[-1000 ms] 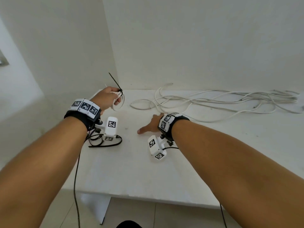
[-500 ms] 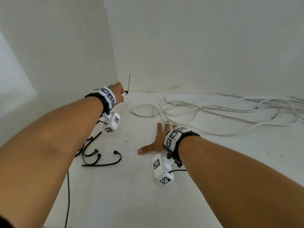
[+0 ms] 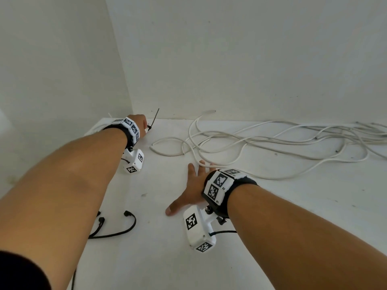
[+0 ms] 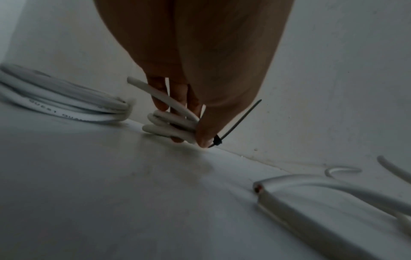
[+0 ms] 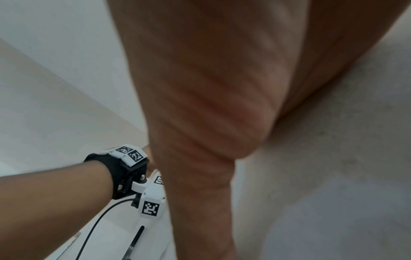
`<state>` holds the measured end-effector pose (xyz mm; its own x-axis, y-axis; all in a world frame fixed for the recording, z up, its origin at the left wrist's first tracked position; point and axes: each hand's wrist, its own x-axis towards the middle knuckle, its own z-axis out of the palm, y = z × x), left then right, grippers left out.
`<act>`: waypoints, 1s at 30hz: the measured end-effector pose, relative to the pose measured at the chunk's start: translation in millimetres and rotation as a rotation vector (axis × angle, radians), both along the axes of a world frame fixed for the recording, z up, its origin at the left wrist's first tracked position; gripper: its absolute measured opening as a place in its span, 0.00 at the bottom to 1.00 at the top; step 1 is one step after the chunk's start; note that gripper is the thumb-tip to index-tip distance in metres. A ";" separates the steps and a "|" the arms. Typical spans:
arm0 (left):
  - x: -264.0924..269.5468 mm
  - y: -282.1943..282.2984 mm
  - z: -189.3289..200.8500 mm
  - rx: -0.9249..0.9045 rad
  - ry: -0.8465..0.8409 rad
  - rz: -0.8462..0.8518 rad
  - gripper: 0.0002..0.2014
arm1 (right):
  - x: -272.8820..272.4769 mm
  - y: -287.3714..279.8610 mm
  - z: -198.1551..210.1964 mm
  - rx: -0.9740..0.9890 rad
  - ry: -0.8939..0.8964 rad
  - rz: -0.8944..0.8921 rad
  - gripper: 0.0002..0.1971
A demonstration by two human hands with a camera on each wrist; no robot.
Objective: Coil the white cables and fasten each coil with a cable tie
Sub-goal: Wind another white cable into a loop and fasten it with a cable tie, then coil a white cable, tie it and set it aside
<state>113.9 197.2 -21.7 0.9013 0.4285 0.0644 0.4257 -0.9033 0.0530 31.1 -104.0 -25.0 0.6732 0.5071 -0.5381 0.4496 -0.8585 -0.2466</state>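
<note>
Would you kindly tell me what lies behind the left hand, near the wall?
Behind the left hand lies a second coil of white cable; its far side is out of frame.

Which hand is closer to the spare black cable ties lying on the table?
Right. The spare black cable ties lie near the front; the right hand rests flat just right of them, while the left hand holds a tied coil in the back corner.

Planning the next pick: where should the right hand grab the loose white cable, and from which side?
Probably near the free cut end of the loose cable, the nearest part of the tangle. It lies flat on the table apart from the other strands, so fingers can pinch it from above. The right hand is spread open just in front of it, while the left hand holds the tied coil.
</note>
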 end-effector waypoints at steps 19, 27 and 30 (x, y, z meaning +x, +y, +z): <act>7.0 -47.9 -1.3 -0.242 0.085 -0.103 0.09 | -2.7 -0.5 -5.0 0.031 -0.032 -0.010 0.74; -9.5 -69.2 12.3 -0.805 -0.047 0.053 0.08 | -0.7 -0.7 -5.6 0.031 -0.037 -0.001 0.75; -32.0 -85.1 26.3 -0.945 -0.133 0.034 0.11 | 1.6 -0.6 -6.0 -0.002 -0.084 0.021 0.76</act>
<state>81.9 112.1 4.6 0.8974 0.3818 -0.2211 0.3893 -0.4496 0.8039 32.7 -104.6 -31.0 0.7051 0.5209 -0.4812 0.4869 -0.8489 -0.2056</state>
